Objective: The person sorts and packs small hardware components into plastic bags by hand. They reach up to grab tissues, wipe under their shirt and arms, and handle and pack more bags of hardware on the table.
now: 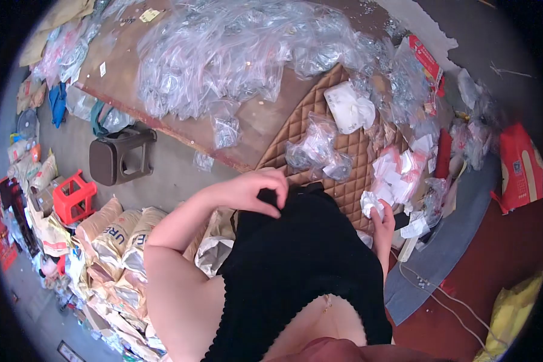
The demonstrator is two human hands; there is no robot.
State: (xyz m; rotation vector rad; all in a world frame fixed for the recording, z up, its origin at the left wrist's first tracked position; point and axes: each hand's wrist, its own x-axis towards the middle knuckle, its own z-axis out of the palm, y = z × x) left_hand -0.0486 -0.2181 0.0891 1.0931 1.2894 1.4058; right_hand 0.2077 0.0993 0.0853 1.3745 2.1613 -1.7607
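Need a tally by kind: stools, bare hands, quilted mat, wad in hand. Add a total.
Stools: 2 (brown stool, red stool)
Hands: 2 (left hand, right hand)
Quilted mat: 1
White wad: 1, in the right hand
Total: 6

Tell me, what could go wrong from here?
The crumpled white wad in the right hand might get lost among the loose white and pink papers beside it. The small clear plastic bag near the edge of the brown tabletop could slip off if nudged.
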